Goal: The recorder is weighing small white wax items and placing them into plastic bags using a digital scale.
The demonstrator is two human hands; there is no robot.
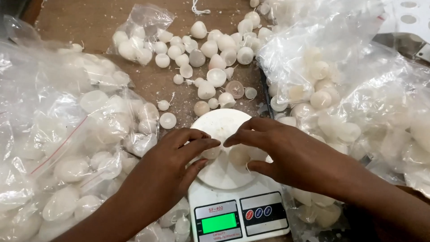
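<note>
Brown wooden tabletop (85,20) is seen from above, dusted with white crumbs and crowded with clear plastic bags. A small white digital kitchen scale (237,210) with a lit green display is placed at the near edge, and a round white weighing plate (221,123) is carried on it. Over this plate both hands are brought together. The left hand (172,163) is curled around a small white wax candle (211,153), which is pinched between thumb and fingers just above the plate. The right hand (286,152) is closed in the same way on a second candle (239,155), held touching or just beside the first; whether either candle rests on the plate cannot be told. Loose white candles (215,58), some with short wicks, are scattered on the table beyond the scale. A large filled bag (58,148) is lying to the left, another filled bag (358,103) to the right, and a smaller open bag (139,36) is set further back.
</note>
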